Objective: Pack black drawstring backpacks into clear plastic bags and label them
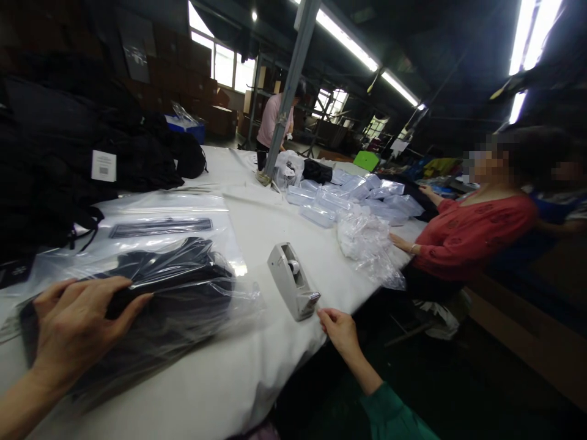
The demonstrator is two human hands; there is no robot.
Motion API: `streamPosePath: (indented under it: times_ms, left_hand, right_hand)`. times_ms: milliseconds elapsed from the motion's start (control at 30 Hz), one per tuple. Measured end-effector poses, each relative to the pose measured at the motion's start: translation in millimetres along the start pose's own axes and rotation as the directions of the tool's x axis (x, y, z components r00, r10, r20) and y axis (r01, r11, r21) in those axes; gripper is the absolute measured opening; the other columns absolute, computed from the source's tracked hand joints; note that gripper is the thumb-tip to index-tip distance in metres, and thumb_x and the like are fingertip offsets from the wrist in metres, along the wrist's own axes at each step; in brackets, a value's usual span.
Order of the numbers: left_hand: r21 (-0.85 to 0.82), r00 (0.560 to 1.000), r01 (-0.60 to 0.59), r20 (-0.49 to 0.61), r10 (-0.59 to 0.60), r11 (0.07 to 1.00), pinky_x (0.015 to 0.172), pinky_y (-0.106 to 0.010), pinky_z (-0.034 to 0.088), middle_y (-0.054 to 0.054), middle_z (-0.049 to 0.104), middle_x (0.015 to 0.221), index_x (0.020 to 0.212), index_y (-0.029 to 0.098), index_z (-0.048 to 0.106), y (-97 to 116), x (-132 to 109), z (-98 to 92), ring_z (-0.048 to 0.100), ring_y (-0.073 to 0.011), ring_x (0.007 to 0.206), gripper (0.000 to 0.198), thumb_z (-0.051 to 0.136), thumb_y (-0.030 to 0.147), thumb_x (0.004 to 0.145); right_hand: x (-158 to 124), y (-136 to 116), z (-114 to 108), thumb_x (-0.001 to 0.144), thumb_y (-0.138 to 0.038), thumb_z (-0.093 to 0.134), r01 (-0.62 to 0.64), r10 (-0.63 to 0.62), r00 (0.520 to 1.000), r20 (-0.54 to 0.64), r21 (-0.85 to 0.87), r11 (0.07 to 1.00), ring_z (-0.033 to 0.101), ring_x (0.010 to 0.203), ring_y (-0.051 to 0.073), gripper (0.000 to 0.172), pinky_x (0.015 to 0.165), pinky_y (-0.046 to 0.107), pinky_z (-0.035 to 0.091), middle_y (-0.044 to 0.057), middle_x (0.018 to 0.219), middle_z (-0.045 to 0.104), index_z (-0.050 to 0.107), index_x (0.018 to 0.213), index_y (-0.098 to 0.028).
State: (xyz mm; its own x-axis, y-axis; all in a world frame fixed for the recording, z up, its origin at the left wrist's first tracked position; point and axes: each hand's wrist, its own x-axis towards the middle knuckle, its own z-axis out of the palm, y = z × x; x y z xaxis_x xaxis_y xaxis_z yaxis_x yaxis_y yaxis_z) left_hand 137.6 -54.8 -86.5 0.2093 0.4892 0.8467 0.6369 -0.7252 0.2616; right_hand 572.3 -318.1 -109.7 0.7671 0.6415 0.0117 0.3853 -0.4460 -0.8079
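My left hand point(76, 321) lies with fingers spread on a clear plastic bag point(174, 293) that holds a folded black garment, pressing on its near left end. My right hand point(339, 330), in a green sleeve, reaches to the front of a grey tape dispenser point(292, 281) on the white table point(257, 366). Its fingertips pinch at the dispenser's cutter end; whether tape is between them is too small to see.
A pile of black garments point(68, 140) with a white tag fills the left. More clear bags point(348, 195) lie across the far table. A person in a red top point(463, 235) sits at the right edge, another person stands far behind.
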Motion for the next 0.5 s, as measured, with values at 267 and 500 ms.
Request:
streamPosePath:
  times_ms: [267,500]
  left_hand:
    - [0.184,0.987,-0.134,0.113,0.114,0.974,0.092,-0.044,0.037,-0.004,0.072,0.084,0.092,0.02,0.06,18,20,-13.1,0.065,-0.0237,0.077,0.025,0.07,0.041,0.082]
    - [0.124,0.989,-0.102,0.121,0.087,0.987,0.094,-0.044,0.036,-0.004,0.072,0.087,0.091,0.019,0.061,20,20,-16.4,0.063,-0.023,0.08,0.023,0.068,0.04,0.083]
  right_hand:
    - [-17,-69,-22,0.085,-0.05,0.056,0.539,-0.478,0.839,0.261,-0.278,0.795,0.067,0.069,0.024,0.034,0.067,0.032,0.053,0.006,0.077,0.072,0.071,0.079,-0.021]
    - [-37,-266,47,0.1,-0.027,0.048,0.987,-0.72,-0.043,0.693,0.143,0.078,0.056,0.068,0.015,0.024,0.068,0.026,0.044,0.004,0.075,0.06,0.068,0.09,-0.019]
